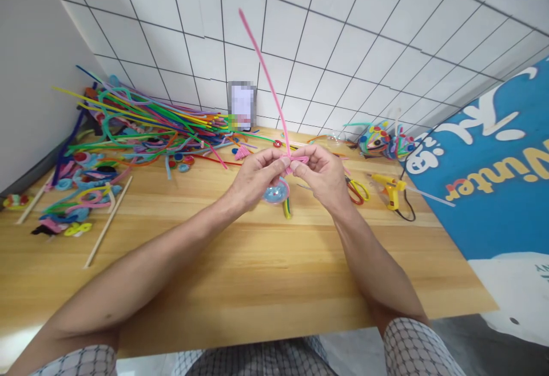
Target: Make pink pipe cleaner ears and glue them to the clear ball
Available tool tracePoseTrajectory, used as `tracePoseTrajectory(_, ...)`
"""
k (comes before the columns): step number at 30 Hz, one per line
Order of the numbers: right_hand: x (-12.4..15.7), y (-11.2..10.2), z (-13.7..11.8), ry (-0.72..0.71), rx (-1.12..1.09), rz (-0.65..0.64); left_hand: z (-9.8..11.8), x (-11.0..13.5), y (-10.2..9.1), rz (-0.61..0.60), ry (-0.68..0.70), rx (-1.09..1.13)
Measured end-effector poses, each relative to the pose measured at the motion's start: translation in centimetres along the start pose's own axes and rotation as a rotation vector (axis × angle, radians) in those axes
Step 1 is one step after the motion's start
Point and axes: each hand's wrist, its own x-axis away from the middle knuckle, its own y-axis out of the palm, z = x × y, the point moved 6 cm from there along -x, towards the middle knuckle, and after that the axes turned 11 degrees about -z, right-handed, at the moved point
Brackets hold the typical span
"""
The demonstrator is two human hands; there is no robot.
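Note:
Both hands meet above the middle of the table, pinching a pink pipe cleaner. One long end of it sticks up and leans to the left, while the part between my fingers is bent into small loops. My left hand grips it with thumb and forefinger. On the other side my right hand pinches the looped part. Below the hands, a clear round piece with blue in it lies on the table, partly hidden by my left hand. Beside it is a short green and yellow piece.
A big pile of coloured pipe cleaners lies at the back left, near a phone against the tiled wall. Wooden sticks lie at left. Yellow-handled scissors and a yellow glue gun lie at right, before decorated balls.

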Motion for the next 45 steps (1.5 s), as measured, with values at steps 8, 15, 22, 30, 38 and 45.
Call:
tracePoseTrajectory(8, 0.1, -0.4, -0.2, 0.018, -0.006, -0.018, 0.2, 0.1, 0.0, 0.009, 0.015, 0.023)
tracePoseTrajectory(15, 0.0, -0.1, -0.4, -0.018, 0.016, -0.043, -0.3, -0.2, 0.0, -0.001, 0.009, 0.065)
tracePoseTrajectory(22, 0.1, -0.1, -0.5, -0.026, 0.02, -0.042, -0.4, -0.3, -0.1, -0.014, 0.009, 0.085)
tracePoseTrajectory(30, 0.1, -0.1, -0.6, -0.023, 0.005, -0.04, -0.4, -0.1, -0.2, -0.009, -0.01, 0.045)
tracePoseTrajectory(38, 0.2, -0.6, -0.6, 0.045, 0.024, -0.078, 0.2, 0.0, -0.2, -0.009, -0.043, -0.057)
tracePoseTrajectory(45, -0.1, -1.0, -0.5, 0.019, 0.085, -0.038, -0.6, 0.1, 0.9, -0.094, -0.1, -0.098)
